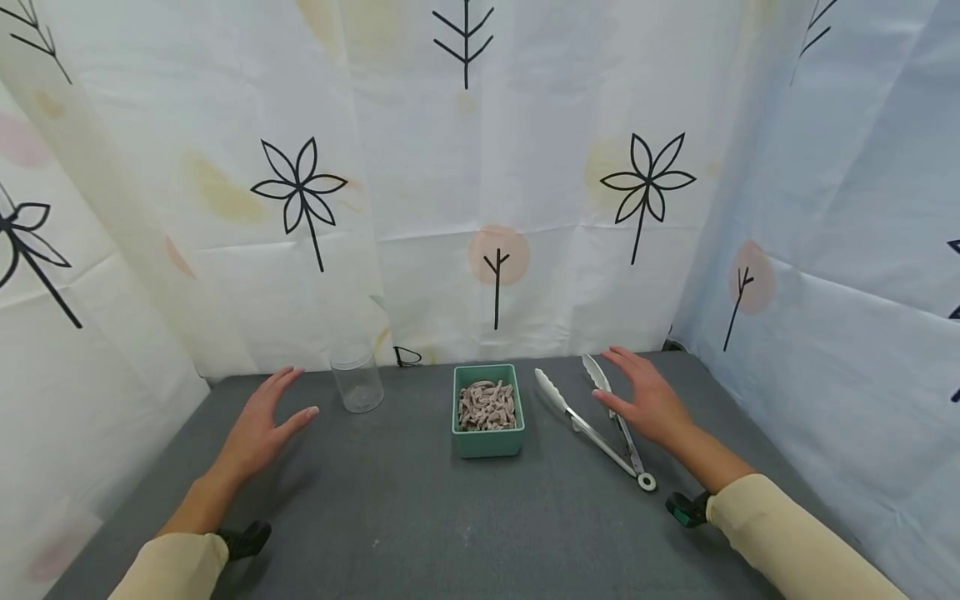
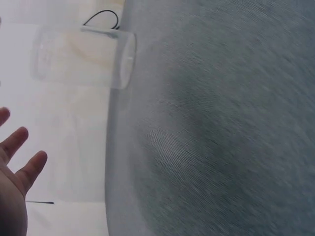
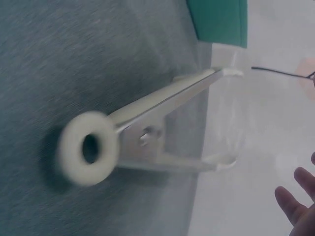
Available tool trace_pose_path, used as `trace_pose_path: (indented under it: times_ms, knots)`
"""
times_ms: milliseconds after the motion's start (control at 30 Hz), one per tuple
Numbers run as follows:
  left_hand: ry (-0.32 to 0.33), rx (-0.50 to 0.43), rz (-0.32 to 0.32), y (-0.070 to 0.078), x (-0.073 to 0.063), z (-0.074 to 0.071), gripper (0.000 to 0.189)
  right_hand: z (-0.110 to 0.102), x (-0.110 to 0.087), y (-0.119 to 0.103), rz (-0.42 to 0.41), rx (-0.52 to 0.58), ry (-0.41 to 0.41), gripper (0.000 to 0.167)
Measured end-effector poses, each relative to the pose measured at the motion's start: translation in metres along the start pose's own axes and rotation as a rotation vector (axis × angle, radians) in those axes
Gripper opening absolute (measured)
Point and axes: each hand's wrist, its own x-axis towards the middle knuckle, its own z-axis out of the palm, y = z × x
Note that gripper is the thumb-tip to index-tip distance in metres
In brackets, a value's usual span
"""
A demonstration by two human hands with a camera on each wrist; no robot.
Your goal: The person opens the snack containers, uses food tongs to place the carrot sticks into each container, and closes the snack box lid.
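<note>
On the left, my left hand [image 1: 258,429] is held with fingers extended and nothing in it. The nearest thing to it is a clear plastic jar [image 1: 358,383], upright near the back; the left wrist view shows the same jar [image 2: 83,56]. A green rectangular container [image 1: 487,444] stands in the middle, holding many greyish-pink strips [image 1: 487,406]. Metal tongs [image 1: 600,442] lie spread apart right of it, their ring end toward me. My right hand [image 1: 652,404], fingers extended and empty, hovers by the tongs' right arm; whether it touches them is unclear.
Everything sits on a dark grey table [image 1: 420,525]. White cloth [image 1: 420,167] printed with plants hangs behind the table and along both sides. A thin black loop [image 1: 407,357] shows at the back edge by the jar. Dark straps are on both wrists.
</note>
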Motion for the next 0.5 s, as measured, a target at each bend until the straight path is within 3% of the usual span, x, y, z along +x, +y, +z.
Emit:
trace_pose_path:
  times_ms: [200, 500]
  knots:
    - [-0.004, -0.008, -0.008, 0.007, 0.01, 0.0, 0.068, 0.001, 0.012, -0.014, -0.035, 0.036, 0.005, 0.064]
    - [0.056, -0.083, -0.003, 0.013, 0.027, 0.0, 0.062, 0.015, 0.025, -0.031, -0.035, 0.132, 0.04, 0.059]
